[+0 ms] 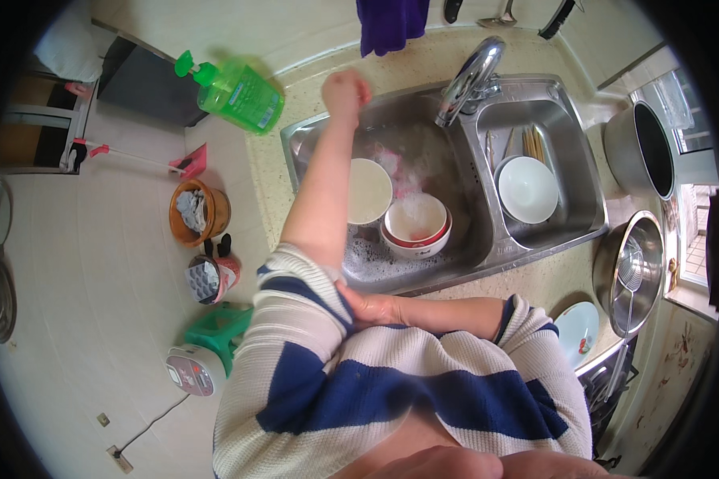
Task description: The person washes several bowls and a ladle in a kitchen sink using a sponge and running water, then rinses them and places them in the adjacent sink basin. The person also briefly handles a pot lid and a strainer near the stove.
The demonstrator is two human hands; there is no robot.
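Observation:
My left hand [346, 96] is raised over the back left rim of the steel sink [485, 263], with its fingers curled and nothing seen in it. At my left elbow, my right hand [371, 306] grips the rolled cuff of the striped sweater sleeve [302, 284]; its fingers are partly hidden. Below my left forearm, the left basin holds cloudy, sudsy water, a cream bowl [370, 191], a pink and white cloth [398, 173] and stacked bowls [416, 224] with suds in the top one. White bowls [527, 188] and wooden chopsticks [533, 143] lie in the right basin.
A chrome faucet [470, 81] stands behind the basins. Left of the sink is a green soap pump bottle [242, 96]. To the right are a metal pot [638, 149], a steel bowl [605, 269] with a wire skimmer [630, 266], and a plate [577, 332]. A purple cloth [392, 24] hangs above.

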